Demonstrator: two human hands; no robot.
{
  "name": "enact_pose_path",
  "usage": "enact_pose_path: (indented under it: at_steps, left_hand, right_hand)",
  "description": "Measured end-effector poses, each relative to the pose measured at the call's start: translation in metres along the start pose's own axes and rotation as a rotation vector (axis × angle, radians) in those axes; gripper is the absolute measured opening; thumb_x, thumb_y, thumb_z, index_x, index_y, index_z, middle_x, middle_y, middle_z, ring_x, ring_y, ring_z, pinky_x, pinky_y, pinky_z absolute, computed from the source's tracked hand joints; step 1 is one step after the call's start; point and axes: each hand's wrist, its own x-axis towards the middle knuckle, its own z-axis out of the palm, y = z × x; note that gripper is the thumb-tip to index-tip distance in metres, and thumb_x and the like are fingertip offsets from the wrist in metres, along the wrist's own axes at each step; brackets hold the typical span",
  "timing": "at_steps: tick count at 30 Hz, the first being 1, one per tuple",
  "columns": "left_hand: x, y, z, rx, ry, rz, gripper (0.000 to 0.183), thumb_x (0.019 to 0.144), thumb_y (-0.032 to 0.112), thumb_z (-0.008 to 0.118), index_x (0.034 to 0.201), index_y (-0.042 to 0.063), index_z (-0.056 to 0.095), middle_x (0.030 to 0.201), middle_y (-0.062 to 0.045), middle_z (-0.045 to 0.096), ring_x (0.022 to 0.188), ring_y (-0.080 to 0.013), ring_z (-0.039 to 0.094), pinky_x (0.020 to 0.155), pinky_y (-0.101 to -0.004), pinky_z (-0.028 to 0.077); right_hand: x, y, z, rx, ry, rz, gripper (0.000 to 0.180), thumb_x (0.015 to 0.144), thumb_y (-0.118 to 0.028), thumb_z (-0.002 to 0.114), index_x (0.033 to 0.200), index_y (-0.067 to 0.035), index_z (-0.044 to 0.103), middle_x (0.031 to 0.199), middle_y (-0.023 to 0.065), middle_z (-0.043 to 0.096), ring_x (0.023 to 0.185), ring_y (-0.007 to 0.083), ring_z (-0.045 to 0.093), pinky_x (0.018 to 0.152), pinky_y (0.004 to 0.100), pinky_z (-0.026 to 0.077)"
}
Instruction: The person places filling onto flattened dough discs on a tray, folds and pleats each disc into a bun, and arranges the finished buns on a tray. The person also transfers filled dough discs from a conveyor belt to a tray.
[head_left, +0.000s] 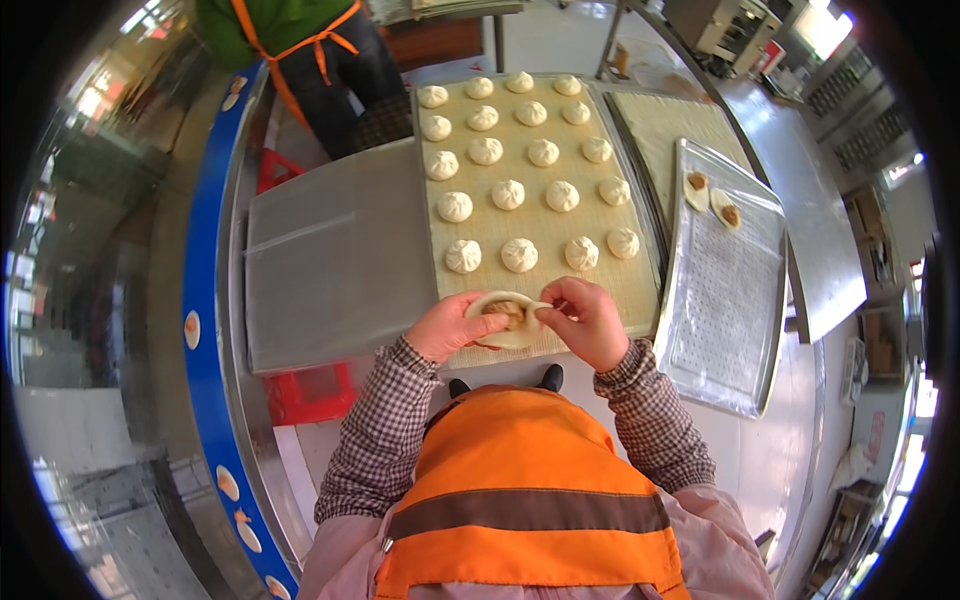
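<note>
A round dough wrapper (516, 336) with brown filling (507, 312) is held above the near edge of a cloth-lined tray (540, 283). My left hand (454, 325) cups the wrapper from the left, its thumb lying on the filling. On the right side, my right hand (586, 318) pinches the wrapper's rim between thumb and fingertips, and the dough there is drawn up into a fold. Rows of pleated buns (519, 255) sit on the tray's cloth beyond my hands. The underside of the wrapper is hidden.
A perforated metal tray (727, 315) at right carries two filled wrappers (725, 209). Left lies a plastic-covered metal surface (337, 262). Beyond it runs a blue conveyor belt (201, 247) with filled wrappers. A red stool (309, 394) is below. A person in an orange-strapped apron (300, 52) stands far left.
</note>
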Motion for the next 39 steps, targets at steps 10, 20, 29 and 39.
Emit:
enact_pose_path:
  at_steps: [10,20,29,39]
  left_hand:
    - [-0.010,-0.008,-0.011,0.402,0.000,0.042,0.043,0.089,0.010,0.062,0.127,0.002,0.047,0.110,-0.007,0.058,0.101,-0.0148,0.058,0.076,-0.0280,0.055]
    - [0.004,-0.013,0.001,-0.050,-0.057,0.046,0.039,0.088,0.013,0.061,0.125,0.006,0.050,0.107,-0.005,0.059,0.095,-0.0139,0.061,0.075,-0.0274,0.055]
    - [0.014,-0.012,0.039,0.329,0.062,0.072,0.038,0.088,0.008,0.059,0.125,0.007,0.051,0.098,-0.004,0.060,0.071,-0.0090,0.058,0.047,-0.0225,0.048]
    - [0.026,-0.009,0.046,0.107,0.025,0.003,0.040,0.087,0.008,0.057,0.126,0.005,0.050,0.090,-0.004,0.061,0.057,-0.0073,0.052,0.045,-0.0203,0.043]
  right_hand:
    - [-0.004,-0.029,0.029,-0.195,0.013,0.009,0.014,0.080,-0.011,0.068,0.088,-0.001,0.062,0.074,0.0141,0.062,0.063,0.0242,0.062,0.057,0.0338,0.049]
    - [-0.036,-0.005,0.024,0.000,0.145,0.019,0.016,0.080,-0.010,0.069,0.091,0.000,0.062,0.071,0.0108,0.060,0.060,0.0184,0.059,0.056,0.0282,0.048]
    - [-0.039,-0.003,0.001,-0.336,0.191,-0.131,0.012,0.080,-0.010,0.065,0.089,-0.003,0.062,0.068,0.0122,0.059,0.064,0.0284,0.060,0.058,0.0360,0.048]
    - [-0.042,0.011,-0.015,-0.337,0.133,-0.174,0.015,0.078,-0.011,0.067,0.089,-0.002,0.061,0.074,0.0160,0.061,0.063,0.0335,0.059,0.056,0.0393,0.047]
